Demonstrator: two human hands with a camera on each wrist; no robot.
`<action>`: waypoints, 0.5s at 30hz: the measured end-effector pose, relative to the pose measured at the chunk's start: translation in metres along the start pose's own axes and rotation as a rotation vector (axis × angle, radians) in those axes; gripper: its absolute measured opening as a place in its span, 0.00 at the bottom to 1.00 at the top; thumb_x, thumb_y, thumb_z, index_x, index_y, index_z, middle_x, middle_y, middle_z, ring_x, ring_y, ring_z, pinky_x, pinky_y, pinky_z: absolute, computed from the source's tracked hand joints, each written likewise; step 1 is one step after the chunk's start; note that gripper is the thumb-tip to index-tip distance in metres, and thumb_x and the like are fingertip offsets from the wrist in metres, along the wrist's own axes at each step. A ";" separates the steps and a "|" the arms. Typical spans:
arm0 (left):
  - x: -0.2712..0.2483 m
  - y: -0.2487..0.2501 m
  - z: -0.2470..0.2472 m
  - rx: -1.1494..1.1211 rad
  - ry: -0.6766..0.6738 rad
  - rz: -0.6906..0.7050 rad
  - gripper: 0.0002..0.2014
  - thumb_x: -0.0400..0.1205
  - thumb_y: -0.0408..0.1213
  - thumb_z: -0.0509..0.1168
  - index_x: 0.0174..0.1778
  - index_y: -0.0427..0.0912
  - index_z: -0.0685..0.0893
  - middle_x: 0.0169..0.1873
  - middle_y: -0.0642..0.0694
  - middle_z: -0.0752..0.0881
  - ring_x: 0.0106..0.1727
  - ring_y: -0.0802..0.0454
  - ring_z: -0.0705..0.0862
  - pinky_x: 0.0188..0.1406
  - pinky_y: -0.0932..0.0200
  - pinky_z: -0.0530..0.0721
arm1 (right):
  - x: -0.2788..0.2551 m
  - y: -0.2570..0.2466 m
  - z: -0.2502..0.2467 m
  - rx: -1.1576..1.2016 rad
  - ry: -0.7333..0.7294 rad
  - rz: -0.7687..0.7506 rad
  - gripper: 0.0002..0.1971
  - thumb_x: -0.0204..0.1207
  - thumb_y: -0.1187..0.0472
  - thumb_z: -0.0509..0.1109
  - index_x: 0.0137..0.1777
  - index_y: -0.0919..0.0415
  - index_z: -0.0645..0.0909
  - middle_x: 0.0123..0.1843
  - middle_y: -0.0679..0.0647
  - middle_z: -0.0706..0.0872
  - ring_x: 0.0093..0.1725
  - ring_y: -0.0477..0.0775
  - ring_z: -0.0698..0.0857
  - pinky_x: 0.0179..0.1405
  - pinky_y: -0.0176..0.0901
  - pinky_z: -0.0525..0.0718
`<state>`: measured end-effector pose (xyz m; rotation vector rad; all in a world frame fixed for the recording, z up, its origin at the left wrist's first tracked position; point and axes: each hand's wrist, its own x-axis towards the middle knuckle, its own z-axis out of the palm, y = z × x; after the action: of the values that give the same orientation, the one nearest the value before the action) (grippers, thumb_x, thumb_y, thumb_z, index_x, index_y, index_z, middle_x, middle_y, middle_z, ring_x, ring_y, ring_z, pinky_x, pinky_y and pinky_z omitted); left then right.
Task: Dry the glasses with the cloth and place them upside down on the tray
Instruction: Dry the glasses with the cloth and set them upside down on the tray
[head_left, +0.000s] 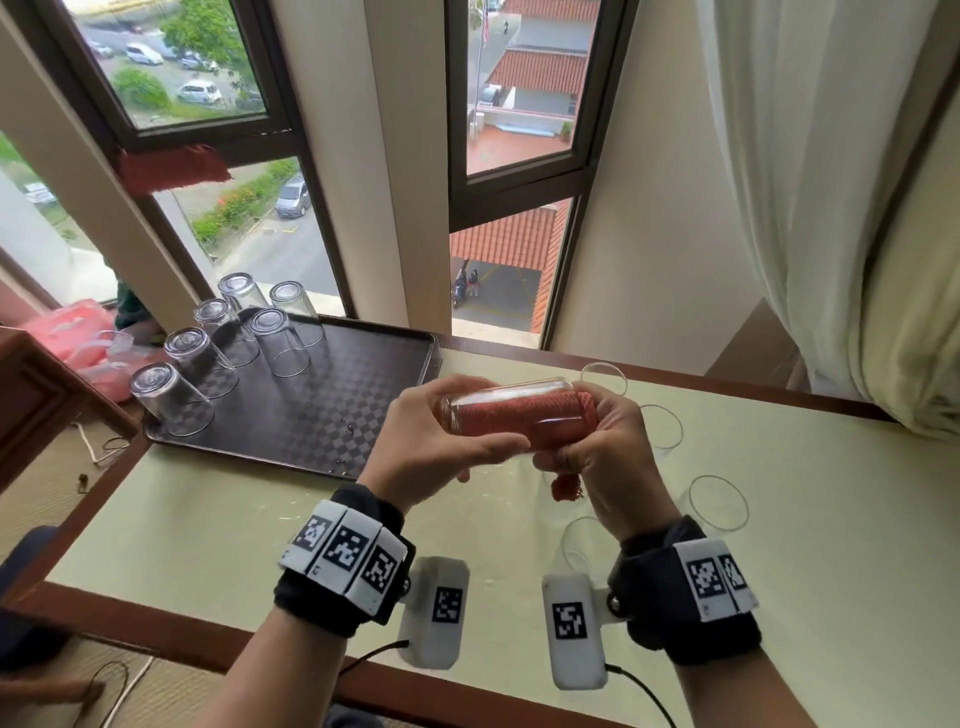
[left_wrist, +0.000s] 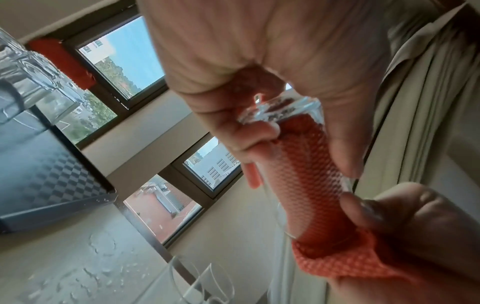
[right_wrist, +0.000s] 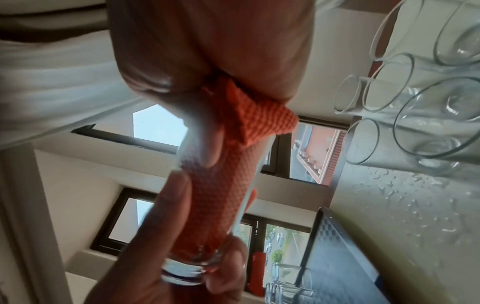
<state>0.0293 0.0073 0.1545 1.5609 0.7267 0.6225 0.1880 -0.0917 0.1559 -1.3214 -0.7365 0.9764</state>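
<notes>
I hold a clear glass (head_left: 511, 413) sideways above the table, base to the left. My left hand (head_left: 441, 436) grips its base end, fingers curled round it (left_wrist: 249, 131). An orange-red cloth (head_left: 524, 415) is stuffed inside the glass (right_wrist: 221, 191), and my right hand (head_left: 597, 441) grips the cloth (right_wrist: 262, 119) at the glass's mouth. A corner of cloth hangs below the right hand. Several glasses (head_left: 179, 397) stand upside down on the left part of the dark checkered tray (head_left: 332, 410).
Several upright glasses (head_left: 719, 501) stand on the pale table (head_left: 260, 525) to the right of my hands (right_wrist: 426, 115). Water drops lie on the table. Another red cloth (head_left: 171, 169) hangs on the window frame. Pink bags lie left of the tray; a curtain hangs at right.
</notes>
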 end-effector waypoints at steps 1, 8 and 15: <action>-0.001 0.000 0.003 0.036 0.007 0.040 0.33 0.59 0.42 0.85 0.61 0.41 0.86 0.49 0.45 0.89 0.38 0.56 0.91 0.31 0.67 0.86 | 0.000 0.000 -0.003 0.013 -0.001 0.023 0.23 0.61 0.91 0.64 0.49 0.68 0.84 0.37 0.61 0.89 0.31 0.59 0.86 0.19 0.44 0.79; 0.004 -0.005 0.009 -0.177 0.025 -0.115 0.34 0.58 0.56 0.80 0.59 0.48 0.86 0.39 0.53 0.91 0.31 0.60 0.83 0.22 0.67 0.80 | -0.003 -0.006 -0.001 -0.051 0.102 -0.025 0.29 0.61 0.92 0.54 0.44 0.61 0.84 0.29 0.54 0.88 0.25 0.56 0.87 0.15 0.41 0.77; 0.001 -0.005 0.005 -0.036 0.091 0.018 0.28 0.63 0.45 0.87 0.57 0.44 0.87 0.43 0.45 0.91 0.25 0.58 0.84 0.20 0.67 0.81 | -0.002 -0.004 0.008 -0.021 0.127 0.094 0.27 0.62 0.91 0.54 0.45 0.63 0.84 0.35 0.62 0.88 0.23 0.57 0.85 0.14 0.38 0.73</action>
<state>0.0327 0.0051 0.1490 1.5153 0.7670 0.7200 0.1808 -0.0896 0.1610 -1.4334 -0.5940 0.9515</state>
